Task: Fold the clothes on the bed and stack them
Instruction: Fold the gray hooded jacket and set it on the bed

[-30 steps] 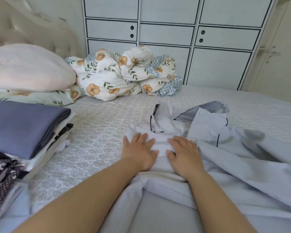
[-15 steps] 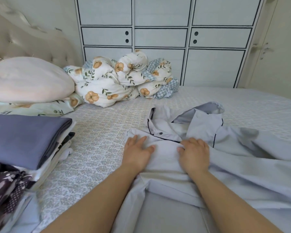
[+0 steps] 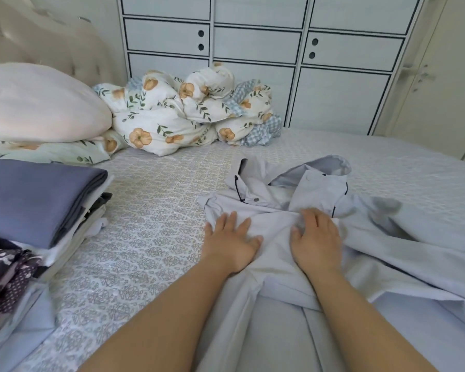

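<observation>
Both your hands stayed flat on the pale jacket (image 3: 279, 237). Your left hand (image 3: 230, 241) and right hand (image 3: 316, 241) spread wider apart, fingers straight, pressing.

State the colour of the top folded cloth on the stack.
The top folded cloth is plain slate blue, clearest in the head view.

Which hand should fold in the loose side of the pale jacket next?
Right hand, probably: the pale jacket spreads unfolded to its right. The left hand lies flat at the garment's left edge, pinning it.
</observation>
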